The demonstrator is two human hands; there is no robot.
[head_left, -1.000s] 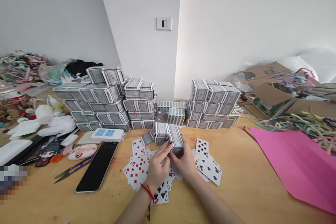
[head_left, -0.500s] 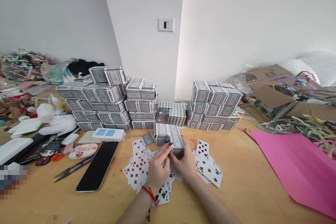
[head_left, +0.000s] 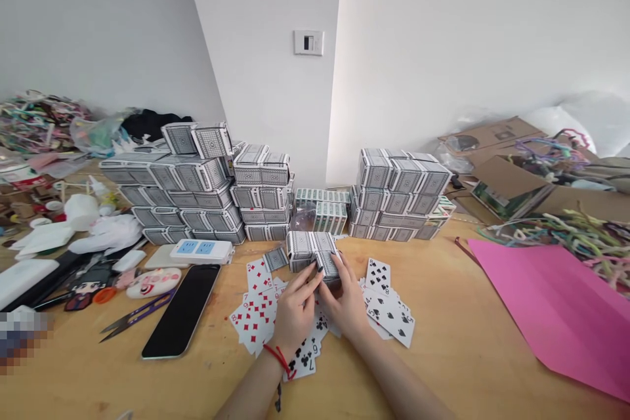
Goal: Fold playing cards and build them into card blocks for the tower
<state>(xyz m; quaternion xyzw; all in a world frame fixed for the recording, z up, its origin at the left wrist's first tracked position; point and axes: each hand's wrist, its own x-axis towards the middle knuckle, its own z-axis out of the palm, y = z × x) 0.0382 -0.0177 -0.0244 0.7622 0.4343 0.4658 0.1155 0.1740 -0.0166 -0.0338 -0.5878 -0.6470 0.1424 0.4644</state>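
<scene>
A small block of folded playing cards (head_left: 304, 244), with grey patterned backs outward, sits on the table in front of me. My left hand (head_left: 296, 302) has its fingertips pressed to the near side of the block's right part. From the right, my right hand (head_left: 348, 300) grips the same part, fingers over its top right edge and thumb at the front. Loose diamond cards (head_left: 254, 325) fan out left of my hands. Club cards (head_left: 302, 361) lie partly hidden under my left wrist, and spade cards (head_left: 391, 315) lie to the right. One card (head_left: 275, 258) rests face down beside the block.
Stacked card blocks stand behind at left (head_left: 189, 200), centre (head_left: 263, 197) and right (head_left: 401, 193). Boxed card decks (head_left: 331, 215) sit between them. On the left lie a phone (head_left: 182, 312), scissors (head_left: 135, 318) and a power strip (head_left: 203, 251). Pink paper (head_left: 551, 315) covers the right side.
My right fingers have shifted from the block's right side further over its top. My left fingers stay at its front. The whole view has moved slightly.
</scene>
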